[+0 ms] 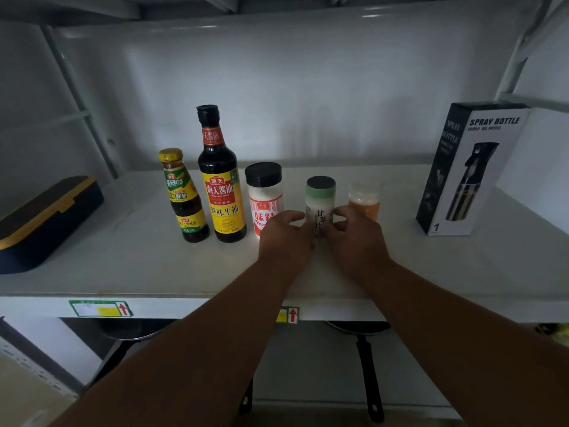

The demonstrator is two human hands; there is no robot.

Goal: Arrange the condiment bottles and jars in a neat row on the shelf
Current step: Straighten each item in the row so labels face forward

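Landmark: the tall soy sauce bottle (222, 177), upright on the white shelf (123, 257); all places below are given from it.
Row order: oyster sauce bottle (183, 197) just left of the landmark; MSG jar (264, 197) just right of it; then the green-banded seasoning jar (320, 203); then a small clear jar (365, 200) farthest right.
Left hand (284, 238): fingers curled against the left side of the seasoning jar, low on its label.
Right hand (357, 238): fingers curled against the jar's right side — the two hands bracket it between them.
Risk, tipping: the hold sits low on a narrow jar; a sideways shove would likely topple it toward a neighbour.
Risk, knock-on: the left knuckles overlap the MSG jar's base, and the right fingers lie near the clear jar; a careless slide could push either out of line.
Risk, chain fall: should the MSG jar be struck, it stands just beside the tall landmark — the least stable item.
Contents, landmark: dark liquid, cap on.
Contents, oyster sauce bottle: dark brown sauce, yellow cap on.
Contents, MSG jar: white granules, nearly full, black lid.
Contents, seasoning jar: pale fill behind the label; kind cannot be told.
Contents, clear jar: orange-amber matter in its lower part; lid indistinct.
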